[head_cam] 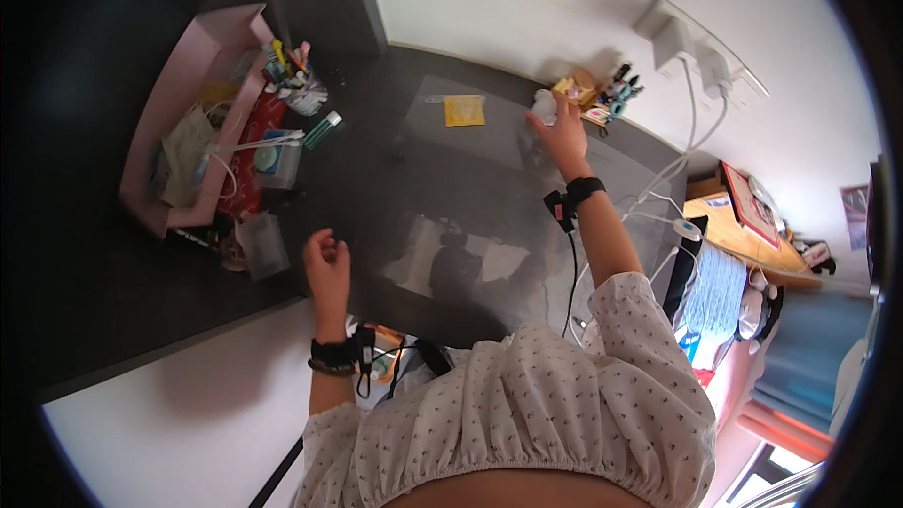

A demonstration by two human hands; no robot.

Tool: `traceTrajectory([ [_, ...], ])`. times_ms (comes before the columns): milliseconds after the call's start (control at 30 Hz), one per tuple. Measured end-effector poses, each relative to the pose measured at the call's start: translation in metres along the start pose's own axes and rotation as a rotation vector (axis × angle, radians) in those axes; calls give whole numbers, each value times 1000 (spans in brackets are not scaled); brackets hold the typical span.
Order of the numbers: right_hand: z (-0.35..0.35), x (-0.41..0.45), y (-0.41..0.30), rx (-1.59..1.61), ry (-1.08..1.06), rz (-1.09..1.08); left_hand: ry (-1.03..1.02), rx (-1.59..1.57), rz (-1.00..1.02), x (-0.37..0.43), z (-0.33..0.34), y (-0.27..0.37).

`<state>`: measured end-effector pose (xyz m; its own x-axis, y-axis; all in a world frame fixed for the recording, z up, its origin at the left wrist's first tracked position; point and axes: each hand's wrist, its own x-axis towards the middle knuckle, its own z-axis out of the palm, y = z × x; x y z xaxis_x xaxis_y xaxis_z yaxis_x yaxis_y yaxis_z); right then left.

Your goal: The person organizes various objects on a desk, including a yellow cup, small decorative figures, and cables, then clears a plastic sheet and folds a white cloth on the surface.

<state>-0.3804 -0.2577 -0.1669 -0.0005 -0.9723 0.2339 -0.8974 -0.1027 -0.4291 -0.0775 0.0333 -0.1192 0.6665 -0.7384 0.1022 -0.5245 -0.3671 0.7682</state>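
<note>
My right hand reaches to the back right of the dark desk, thumb and fingers spread beside a small whitish translucent item. Whether the fingers touch it I cannot tell. Just past the fingertips is a small yellow box with odds and ends, with a holder of pens next to it. My left hand hovers by the left part of the desk, fingers loosely curled with nothing seen in them. A flat yellow packet lies near the wall, left of my right hand.
On the left stand a pink open bin with a cloth and cables, a clear cup of pens, a green-and-white tube and a translucent box. White charging cables run down at right from a wall socket strip.
</note>
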Motion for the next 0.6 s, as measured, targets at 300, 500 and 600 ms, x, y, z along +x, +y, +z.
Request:
traceTrajectory([
  [300, -16, -22, -13, 695, -221, -45, -290, -151, -13, -23, 5, 39],
  [500, -117, -115, -104, 1843, -1039, 167, -692, -864, -144, -18, 16, 110],
  [600, -127, -138, -115, 1944, -1127, 222, -729, -954, -55, -18, 12, 134],
])
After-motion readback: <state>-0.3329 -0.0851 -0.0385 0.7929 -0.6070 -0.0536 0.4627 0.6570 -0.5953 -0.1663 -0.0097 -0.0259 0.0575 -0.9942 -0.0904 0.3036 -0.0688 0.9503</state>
